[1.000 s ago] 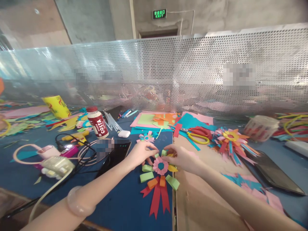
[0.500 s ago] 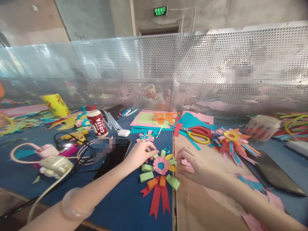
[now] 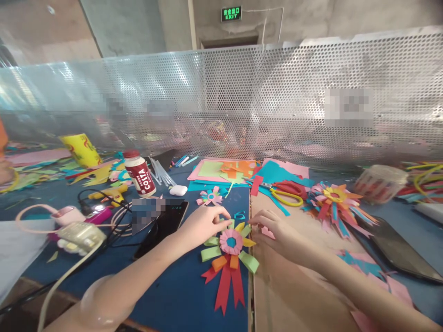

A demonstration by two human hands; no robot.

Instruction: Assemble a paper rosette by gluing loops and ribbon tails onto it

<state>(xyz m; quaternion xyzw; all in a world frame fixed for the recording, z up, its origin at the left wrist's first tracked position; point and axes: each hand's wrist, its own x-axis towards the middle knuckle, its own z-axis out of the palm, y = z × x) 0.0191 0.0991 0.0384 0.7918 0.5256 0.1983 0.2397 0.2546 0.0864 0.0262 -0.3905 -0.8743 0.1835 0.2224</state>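
A paper flower (image 3: 231, 241) with a pink centre, green, yellow and orange loops and red ribbon tails lies on the blue mat (image 3: 180, 295). My left hand (image 3: 201, 224) pinches the loops at its upper left edge. My right hand (image 3: 278, 233) is just right of the flower, over the brown cardboard sheet (image 3: 284, 290). Its fingers curl around a small pink paper piece (image 3: 266, 233), with the fingertips close to the flower's right loops.
Yellow and red scissors (image 3: 285, 192) and a larger finished flower (image 3: 332, 203) lie behind my right hand. A dark phone (image 3: 162, 223), a Costa bottle (image 3: 139, 174), a glue gun (image 3: 110, 195) and cables sit to the left. A perforated metal screen (image 3: 242, 101) closes the back.
My right hand left the flower's top, went right to the pink piece on the cardboard, and now comes back toward the flower. The left hand stayed on the flower.
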